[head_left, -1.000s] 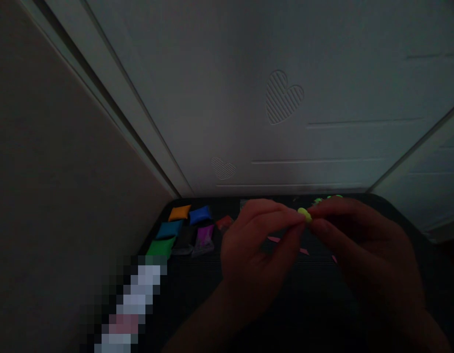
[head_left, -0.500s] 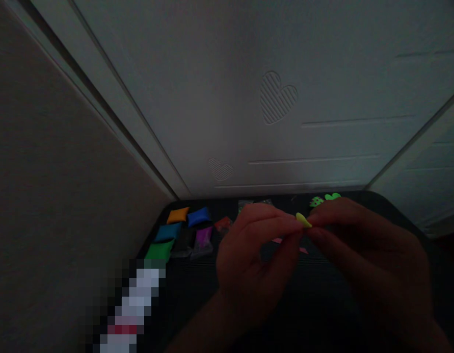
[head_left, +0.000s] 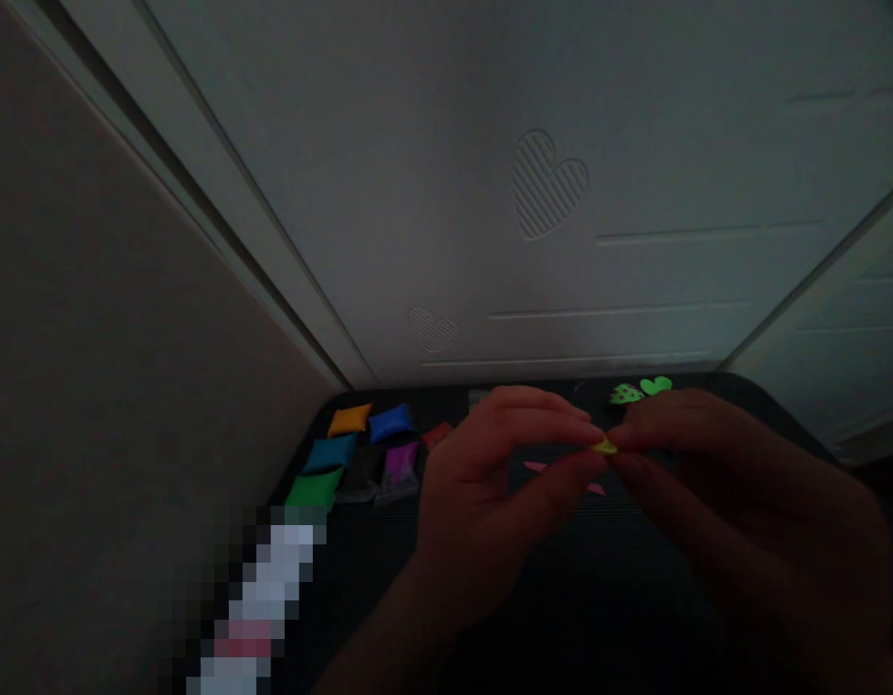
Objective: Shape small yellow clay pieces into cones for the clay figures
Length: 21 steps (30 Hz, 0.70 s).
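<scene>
A small piece of yellow modelling clay [head_left: 604, 447] is pinched between the fingertips of both hands above the dark table. My left hand [head_left: 496, 492] is closed on its left side with thumb and fingers. From the right, my right hand [head_left: 750, 512] grips it the same way, and the fingers cover most of it. Pink strips [head_left: 566, 478] lie on the table behind and below the clay. Past my right hand are a green heart-shaped piece [head_left: 656, 386] and a green piece with reddish spots [head_left: 626, 394].
Several packets of coloured clay lie at the back left, among them an orange packet [head_left: 349, 420], a blue packet [head_left: 392, 423], a green packet [head_left: 314, 489] and a purple packet [head_left: 399, 465]. A white panel [head_left: 345, 174] with embossed hearts rises behind the table [head_left: 562, 598].
The yellow clay has gone from a rounded lump to a thinner-looking shape, with less of it showing between my fingers. My right hand has shifted slightly right, and the view has moved a little.
</scene>
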Tool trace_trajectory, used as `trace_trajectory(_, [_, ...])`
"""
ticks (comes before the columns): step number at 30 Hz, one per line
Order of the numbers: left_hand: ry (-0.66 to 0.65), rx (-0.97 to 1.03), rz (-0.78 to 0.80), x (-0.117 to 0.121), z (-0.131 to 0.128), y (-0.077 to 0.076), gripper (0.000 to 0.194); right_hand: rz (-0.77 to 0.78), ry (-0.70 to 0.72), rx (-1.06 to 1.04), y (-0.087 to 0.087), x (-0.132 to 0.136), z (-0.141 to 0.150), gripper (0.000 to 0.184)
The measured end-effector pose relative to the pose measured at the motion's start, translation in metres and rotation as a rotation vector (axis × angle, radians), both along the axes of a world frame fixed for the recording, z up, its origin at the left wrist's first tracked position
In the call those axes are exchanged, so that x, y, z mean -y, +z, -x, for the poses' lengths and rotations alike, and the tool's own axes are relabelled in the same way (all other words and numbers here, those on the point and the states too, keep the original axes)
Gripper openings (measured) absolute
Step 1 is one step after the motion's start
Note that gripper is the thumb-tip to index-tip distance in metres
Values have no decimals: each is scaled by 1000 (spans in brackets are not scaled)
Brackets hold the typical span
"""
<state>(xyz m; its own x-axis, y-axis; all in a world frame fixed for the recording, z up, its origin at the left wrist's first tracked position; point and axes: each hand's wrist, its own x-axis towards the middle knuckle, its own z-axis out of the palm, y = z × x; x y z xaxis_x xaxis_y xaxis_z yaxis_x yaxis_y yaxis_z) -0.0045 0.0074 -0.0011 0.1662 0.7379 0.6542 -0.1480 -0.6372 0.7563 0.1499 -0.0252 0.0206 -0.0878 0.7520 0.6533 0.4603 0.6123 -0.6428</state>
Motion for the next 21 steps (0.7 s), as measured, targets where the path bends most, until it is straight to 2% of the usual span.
trace_trajectory(12, [82, -83, -126, 1, 3, 5, 21, -40, -35, 27, -2, 2, 1, 18])
trace_trajectory(16, [79, -56, -82, 1, 2, 2, 22, -36, -45, 30, -2, 3, 1, 19])
trace_trajectory(21, [-23, 20, 109, -1, 1, -1, 25, -59, -57, 26, -2, 2, 0, 18])
